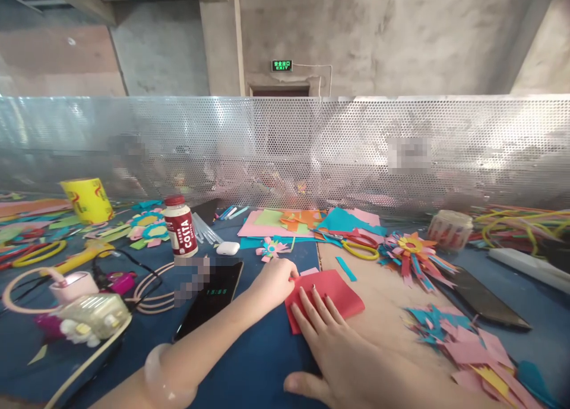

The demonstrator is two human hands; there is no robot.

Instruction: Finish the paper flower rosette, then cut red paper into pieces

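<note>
A folded red paper sheet (332, 290) lies on the blue table, partly on a brown cardboard mat (378, 302). My right hand (329, 343) rests flat on the sheet's near edge, fingers stretched out and pressing down. My left hand (274, 281) is curled at the sheet's left corner, fingertips pinching its edge. A pale bracelet (167, 376) sits on my left wrist. A black phone (211, 299) lies just left of my left arm.
Scissors with yellow and red handles (360, 246), a paper flower (412, 249), coloured paper sheets (289, 222) and scraps (472, 349) surround the mat. A Costa bottle (180, 225), yellow tape roll (86, 200), earbud case (228, 248), cables and a second phone (481, 299) lie around. A perforated metal screen (285, 154) bounds the far side.
</note>
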